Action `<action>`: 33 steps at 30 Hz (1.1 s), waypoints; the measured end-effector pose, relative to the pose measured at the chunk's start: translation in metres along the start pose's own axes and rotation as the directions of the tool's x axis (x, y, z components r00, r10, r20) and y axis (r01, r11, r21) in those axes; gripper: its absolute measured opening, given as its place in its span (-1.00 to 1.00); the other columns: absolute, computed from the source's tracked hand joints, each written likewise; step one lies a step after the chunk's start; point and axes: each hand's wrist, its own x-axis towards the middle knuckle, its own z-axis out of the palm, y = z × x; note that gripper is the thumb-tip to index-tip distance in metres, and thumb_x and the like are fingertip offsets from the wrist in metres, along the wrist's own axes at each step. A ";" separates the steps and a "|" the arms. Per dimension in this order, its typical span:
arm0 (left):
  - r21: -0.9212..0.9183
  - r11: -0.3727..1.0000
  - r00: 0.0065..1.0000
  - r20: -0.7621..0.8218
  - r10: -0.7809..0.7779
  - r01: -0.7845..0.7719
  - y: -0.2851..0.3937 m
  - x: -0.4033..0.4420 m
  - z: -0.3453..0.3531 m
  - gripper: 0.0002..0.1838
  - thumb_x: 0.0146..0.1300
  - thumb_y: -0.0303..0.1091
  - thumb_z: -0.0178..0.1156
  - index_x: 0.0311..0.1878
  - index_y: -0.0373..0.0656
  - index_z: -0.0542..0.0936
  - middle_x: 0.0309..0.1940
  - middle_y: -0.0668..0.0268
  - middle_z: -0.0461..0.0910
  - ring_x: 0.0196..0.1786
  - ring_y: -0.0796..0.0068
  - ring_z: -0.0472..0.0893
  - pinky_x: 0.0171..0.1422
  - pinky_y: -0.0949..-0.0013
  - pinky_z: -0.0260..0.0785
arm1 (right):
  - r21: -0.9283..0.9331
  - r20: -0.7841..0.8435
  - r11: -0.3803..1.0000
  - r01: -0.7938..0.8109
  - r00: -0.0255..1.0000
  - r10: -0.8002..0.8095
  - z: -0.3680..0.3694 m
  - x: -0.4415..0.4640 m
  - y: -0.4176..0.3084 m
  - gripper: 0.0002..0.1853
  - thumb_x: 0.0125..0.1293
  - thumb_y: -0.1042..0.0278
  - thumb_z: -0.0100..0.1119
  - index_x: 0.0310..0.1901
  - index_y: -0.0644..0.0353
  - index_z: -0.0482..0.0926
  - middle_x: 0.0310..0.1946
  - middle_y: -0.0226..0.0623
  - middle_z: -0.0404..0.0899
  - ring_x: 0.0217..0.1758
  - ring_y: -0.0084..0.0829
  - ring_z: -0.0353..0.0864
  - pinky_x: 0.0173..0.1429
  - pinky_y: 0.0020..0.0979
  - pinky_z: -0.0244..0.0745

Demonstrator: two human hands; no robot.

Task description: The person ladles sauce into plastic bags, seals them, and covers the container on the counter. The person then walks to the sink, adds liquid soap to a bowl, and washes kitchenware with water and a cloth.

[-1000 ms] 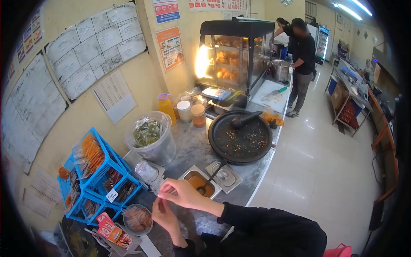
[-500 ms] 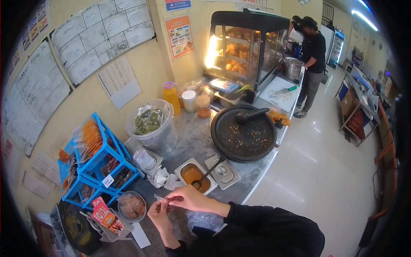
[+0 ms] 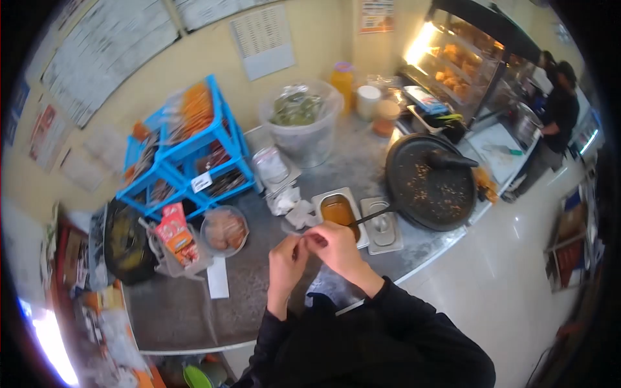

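Note:
My left hand [image 3: 288,264] and my right hand [image 3: 336,249] meet at the fingertips over the counter's front part. Both pinch a small piece of clear plastic [image 3: 294,227], mostly hidden by the fingers. Just beyond my right hand is a metal container [image 3: 316,202] of orange-brown sauce [image 3: 336,210], with a black ladle [image 3: 375,216] in it. To its right lies a metal lid [image 3: 383,227]. Crumpled white plastic [image 3: 284,201] sits beyond my left hand, and a clear bowl [image 3: 244,244] of reddish pieces stands to its left.
Blue baskets [image 3: 223,132] of packets and a bucket [image 3: 304,143] of greens stand toward the wall. A stone mortar [image 3: 414,212] with its pestle [image 3: 453,160] occupies the right side. Beyond are a lit food display [image 3: 456,55] and a person in black [image 3: 561,113].
The view has swung left, so the counter things appear farther right. My hands stay together at the fingertips, and my left hand has turned more upright.

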 end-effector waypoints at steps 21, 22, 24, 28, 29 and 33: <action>0.185 0.738 0.737 0.396 0.548 -0.648 -0.004 -0.010 0.017 -0.27 -0.02 -0.15 0.38 0.24 -0.19 0.39 0.00 0.30 0.49 -0.03 0.29 0.45 0.07 0.26 0.32 | 0.086 0.429 0.923 -0.374 0.850 0.305 -0.075 -0.028 0.000 -0.84 0.15 0.51 0.30 -0.22 0.32 0.63 -0.28 -0.24 0.61 -0.22 -0.45 0.66 -0.14 -0.43 0.58; 0.185 0.718 0.713 0.425 0.557 -0.671 -0.008 -0.014 0.019 -0.28 -0.01 -0.18 0.38 0.23 -0.19 0.38 0.02 0.27 0.48 -0.02 0.26 0.45 0.07 0.24 0.32 | 0.067 0.426 0.935 -0.347 0.858 0.288 -0.077 -0.036 0.005 -0.83 0.15 0.48 0.32 -0.22 0.32 0.63 -0.29 -0.25 0.60 -0.20 -0.47 0.65 -0.14 -0.44 0.58; 0.183 0.677 0.665 0.483 0.570 -0.713 -0.017 -0.022 0.021 -0.30 -0.01 -0.24 0.38 0.22 -0.21 0.38 0.05 0.21 0.46 -0.01 0.19 0.44 0.08 0.21 0.33 | 0.118 0.361 0.937 -0.328 0.893 0.267 -0.075 -0.051 0.010 -0.78 0.14 0.40 0.35 -0.19 0.30 0.63 -0.34 -0.30 0.58 -0.22 -0.49 0.63 -0.18 -0.47 0.55; 0.156 0.825 0.824 0.290 0.487 -0.543 -0.020 -0.030 0.023 -0.39 0.02 -0.33 0.38 0.15 -0.21 0.39 0.00 0.16 0.45 -0.01 0.19 0.45 0.08 0.22 0.33 | 0.175 -0.155 0.903 -0.392 0.895 0.418 -0.060 -0.085 0.054 -0.66 0.14 0.28 0.40 -0.08 0.20 0.60 -0.42 -0.43 0.50 -0.32 -0.58 0.52 -0.26 -0.53 0.42; 0.125 0.879 0.873 0.246 0.421 -0.459 -0.019 -0.032 0.021 -0.41 0.03 -0.36 0.38 0.13 -0.22 0.39 -0.01 0.14 0.45 -0.01 0.19 0.45 0.08 0.22 0.33 | 0.144 -0.345 0.889 -0.435 0.820 0.457 -0.057 -0.091 0.077 -0.64 0.15 0.27 0.40 -0.05 0.18 0.58 -0.42 -0.46 0.47 -0.34 -0.62 0.49 -0.26 -0.55 0.39; -0.068 0.995 0.996 0.051 0.073 -0.069 -0.019 -0.052 0.028 -0.50 0.07 -0.42 0.35 0.08 -0.22 0.41 -0.01 0.16 0.48 0.04 0.20 0.46 0.09 0.27 0.34 | 0.313 -0.280 0.812 -0.493 0.769 0.575 -0.064 -0.059 0.136 -0.75 0.26 0.30 0.26 -0.08 0.22 0.56 -0.43 -0.46 0.48 -0.39 -0.64 0.45 -0.28 -0.55 0.37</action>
